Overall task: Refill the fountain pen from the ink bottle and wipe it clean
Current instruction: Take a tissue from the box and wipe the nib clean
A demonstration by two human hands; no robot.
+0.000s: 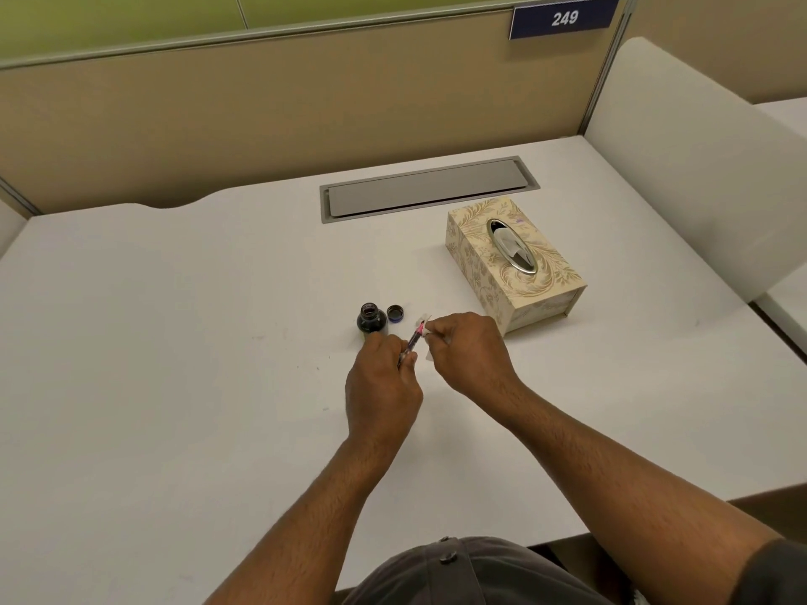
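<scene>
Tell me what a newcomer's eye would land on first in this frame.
The two hands meet mid-desk: the left hand holds the pen while the right hand pinches a tissue at its far end. Just beyond them stands the open ink bottle with its cap beside it. Further right sits a patterned tissue box.

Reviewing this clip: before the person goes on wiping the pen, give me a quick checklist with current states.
1. Pen held in left hand: ok.
2. Tissue piece in right hand, at the pen's far end: ok.
3. Ink bottle upright on the desk, just beyond the left hand: ok.
4. Bottle capped: not ok, cap lies beside it.
5. Nib clean: cannot tell, hidden by tissue.
6. Tissue box has a sheet showing: ok.
</scene>
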